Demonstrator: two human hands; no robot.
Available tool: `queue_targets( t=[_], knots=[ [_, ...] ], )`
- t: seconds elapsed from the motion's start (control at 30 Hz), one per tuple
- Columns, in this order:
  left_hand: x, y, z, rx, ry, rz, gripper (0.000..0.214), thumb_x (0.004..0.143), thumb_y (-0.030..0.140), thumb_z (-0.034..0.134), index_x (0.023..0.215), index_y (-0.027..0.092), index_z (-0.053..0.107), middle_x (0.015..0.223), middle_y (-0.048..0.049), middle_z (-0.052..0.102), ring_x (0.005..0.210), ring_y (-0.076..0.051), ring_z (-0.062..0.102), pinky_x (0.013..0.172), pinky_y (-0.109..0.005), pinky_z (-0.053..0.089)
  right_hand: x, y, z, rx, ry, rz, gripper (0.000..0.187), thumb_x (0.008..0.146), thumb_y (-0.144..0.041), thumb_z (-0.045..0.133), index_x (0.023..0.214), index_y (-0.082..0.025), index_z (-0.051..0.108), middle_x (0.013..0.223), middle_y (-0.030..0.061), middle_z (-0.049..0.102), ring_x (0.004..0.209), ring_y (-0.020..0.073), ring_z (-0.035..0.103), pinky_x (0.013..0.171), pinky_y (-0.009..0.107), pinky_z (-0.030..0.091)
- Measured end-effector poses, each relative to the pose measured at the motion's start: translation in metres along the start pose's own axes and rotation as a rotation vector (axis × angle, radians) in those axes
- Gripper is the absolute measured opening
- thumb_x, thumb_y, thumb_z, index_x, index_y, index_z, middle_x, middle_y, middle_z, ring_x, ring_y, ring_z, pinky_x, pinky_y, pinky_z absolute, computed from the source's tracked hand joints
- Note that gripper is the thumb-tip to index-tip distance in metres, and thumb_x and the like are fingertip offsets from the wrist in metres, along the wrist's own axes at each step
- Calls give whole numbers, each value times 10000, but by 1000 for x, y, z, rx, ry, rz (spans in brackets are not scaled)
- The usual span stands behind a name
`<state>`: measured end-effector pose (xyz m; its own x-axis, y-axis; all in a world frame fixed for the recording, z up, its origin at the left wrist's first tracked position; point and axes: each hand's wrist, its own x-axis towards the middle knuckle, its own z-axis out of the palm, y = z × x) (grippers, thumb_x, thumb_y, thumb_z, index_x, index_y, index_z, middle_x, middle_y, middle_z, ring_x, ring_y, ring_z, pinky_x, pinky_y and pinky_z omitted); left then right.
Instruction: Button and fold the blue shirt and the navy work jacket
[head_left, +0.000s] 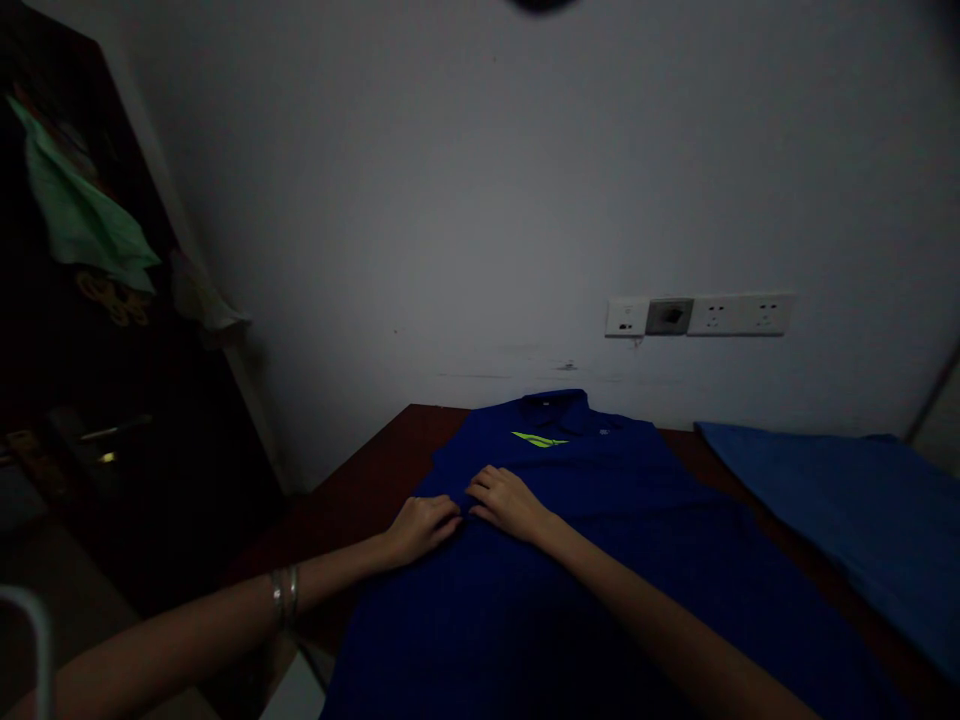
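A dark blue polo shirt (600, 490) lies spread out, its collar toward the wall and a yellow-green mark across the chest. My left hand (422, 530) is at the shirt's left side, with fingers bent and closed on the cloth. Close beside it, my right hand (511, 503) rests on the chest below the mark, its curled fingers and thumb gathered on the fabric. A small gap separates the fingertips of both hands. The dim light hides how much cloth each one pinches.
The shirt lies on a reddish-brown table (367, 465) against a white wall. On its right side lies a lighter blue cloth (847, 500). Sockets (739, 315) are set in the wall. At left stands a dark door (187, 430) with a green cloth (82, 215) hanging on it.
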<state>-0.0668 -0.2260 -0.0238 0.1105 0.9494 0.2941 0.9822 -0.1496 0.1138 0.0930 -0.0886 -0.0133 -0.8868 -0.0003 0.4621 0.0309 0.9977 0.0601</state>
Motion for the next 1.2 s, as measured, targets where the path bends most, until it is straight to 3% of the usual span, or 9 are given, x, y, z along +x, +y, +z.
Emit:
queue_targets(
  t=[0.17,0.4,0.53,0.77,0.93,1.03,1.2],
  knots=[
    [-5,-7,-1,5,81,83,235,882,325,398,855,170,572,789,-19,616,682,-108,569,616,-196,395,6,13,0,127,-11,3,98,800,-253,575,855,-179,609,862,42,632,863,176,547,773,287,382],
    [0,8,18,346,-124,312,218,876,294,414,1035,188,518,913,-48,598,772,-147,577,555,-214,413,6,28,-2,531,187,270,124,800,-275,553,853,-180,611,793,4,647,706,131,576,649,227,407],
    [12,11,30,435,-125,367,175,890,201,360,913,161,528,825,-58,586,720,-151,569,504,-220,402,7,29,-5,580,225,282,118,780,-265,575,844,-176,618,801,5,653,727,134,586,668,229,415],
    [-1,-10,16,402,-38,432,192,891,218,340,933,158,518,798,-38,598,668,-132,561,527,-227,402,4,16,-10,326,235,177,153,800,-183,532,944,-174,584,909,37,618,860,157,547,771,266,403],
    [-23,-15,5,341,-156,502,172,871,217,377,942,183,530,817,-42,597,701,-129,556,559,-214,402,-12,-14,8,36,42,-53,180,819,-167,498,989,-176,555,921,55,576,879,178,491,772,301,369],
    [-27,-14,2,235,-183,433,145,848,203,407,914,193,535,832,-37,592,759,-132,558,623,-208,420,-24,-26,22,-62,-60,-143,176,828,-148,476,988,-173,546,947,66,554,899,185,469,761,311,359],
    [-11,-22,-2,113,-18,134,249,855,231,417,1094,194,475,1031,-63,545,962,-160,524,780,-249,441,-35,-32,33,-101,-24,-77,161,846,-146,449,979,-167,537,959,66,539,874,182,467,713,285,371]
  ],
)
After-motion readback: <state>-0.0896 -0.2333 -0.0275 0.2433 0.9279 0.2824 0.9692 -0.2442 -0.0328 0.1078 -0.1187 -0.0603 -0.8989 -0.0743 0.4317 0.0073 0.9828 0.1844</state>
